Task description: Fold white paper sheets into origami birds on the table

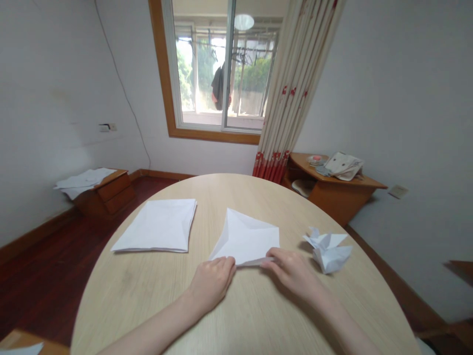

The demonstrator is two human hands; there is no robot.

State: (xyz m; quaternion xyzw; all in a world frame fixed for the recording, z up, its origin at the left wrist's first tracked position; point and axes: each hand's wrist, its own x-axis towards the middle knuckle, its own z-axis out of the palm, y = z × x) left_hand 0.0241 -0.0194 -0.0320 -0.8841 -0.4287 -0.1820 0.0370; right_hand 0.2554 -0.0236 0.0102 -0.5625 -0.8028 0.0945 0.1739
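Note:
A partly folded sheet of white paper lies in front of me, with creases and a flap along its far side. My left hand presses on its near left corner, fingers together and curled over the edge. At the near right corner, my right hand pinches the paper's edge between thumb and fingers. To the left rests a stack of white paper squares. Some folded white paper shapes sit just beyond my right hand, their points sticking up.
All of this is on a round wooden table. Behind it stand a low drawer cabinet with papers at left and a corner desk holding a cloth bag at right. A curtain hangs beside the window.

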